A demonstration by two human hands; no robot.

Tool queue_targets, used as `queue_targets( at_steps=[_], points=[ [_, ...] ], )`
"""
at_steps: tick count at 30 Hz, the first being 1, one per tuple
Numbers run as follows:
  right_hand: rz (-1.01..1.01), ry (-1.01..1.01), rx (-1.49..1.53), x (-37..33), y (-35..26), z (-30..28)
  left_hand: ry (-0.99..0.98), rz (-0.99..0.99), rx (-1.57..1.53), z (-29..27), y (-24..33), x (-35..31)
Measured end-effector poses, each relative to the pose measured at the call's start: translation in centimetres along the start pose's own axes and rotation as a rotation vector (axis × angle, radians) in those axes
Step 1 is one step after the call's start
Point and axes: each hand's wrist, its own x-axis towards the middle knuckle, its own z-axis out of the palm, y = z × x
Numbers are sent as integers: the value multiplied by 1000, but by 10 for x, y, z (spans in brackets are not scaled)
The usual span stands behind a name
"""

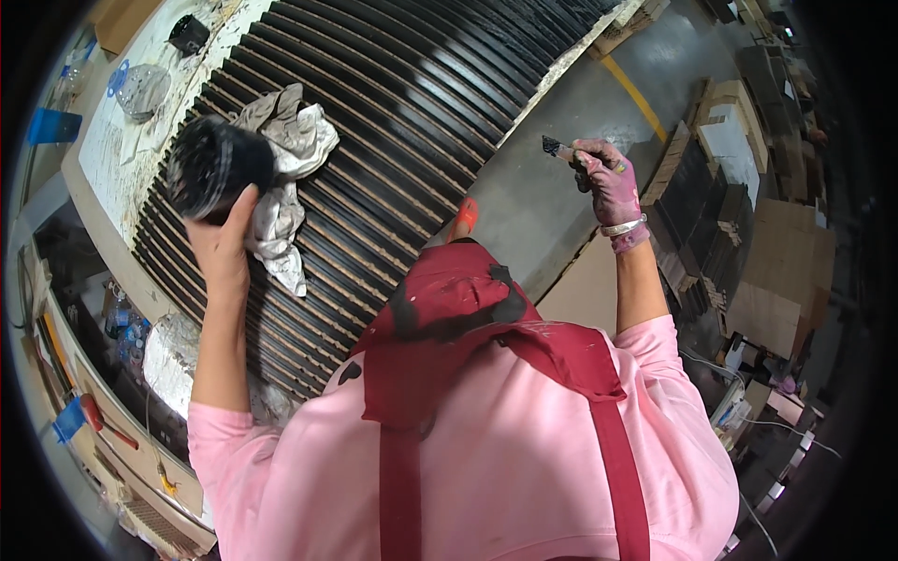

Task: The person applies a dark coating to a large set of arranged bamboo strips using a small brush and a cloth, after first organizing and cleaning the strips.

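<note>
My left hand (221, 248), bare, is wrapped round a dark, paint-smeared pot (208, 164), blurred by motion. It is raised above the left side of a bed of long black strips (393, 178) laid side by side with brown gaps. A crumpled, stained white rag (304, 140) lies on the strips, just right of the pot. Off to the right, over the grey floor, my right hand (613, 192) wears a pink, paint-stained glove. Its fingers are closed on a paintbrush (558, 148) whose dark bristles point left, apart from the strips.
Along the white, paint-splashed table edge (108, 178) stand a clear plastic jug (147, 92), a small black cup (189, 35) and a blue container (53, 126). Stacked boards (697, 192) and cardboard (772, 271) occupy the right side. A red-handled tool (94, 411) is at lower left.
</note>
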Motion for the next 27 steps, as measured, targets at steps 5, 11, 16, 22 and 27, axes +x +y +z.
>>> queue_targets(
  at_steps=[5, 11, 16, 22, 27],
  points=[
    [-2, 13, 13, -13, 11, 10, -10, 85, 217, 6, -2, 9],
    [-20, -150, -111, -11, 7, 27, -6, 129, 214, 16, 1, 9],
    [-337, -234, -317, -7, -7, 42, 37, 130, 291, 15, -8, 8],
    [-321, -294, -375, -14, -1, 49, 108, 166, 285, 24, -13, 7],
    [-327, -238, -375, -15, 0, 48, 151, 182, 351, 28, -7, 8]
  ],
)
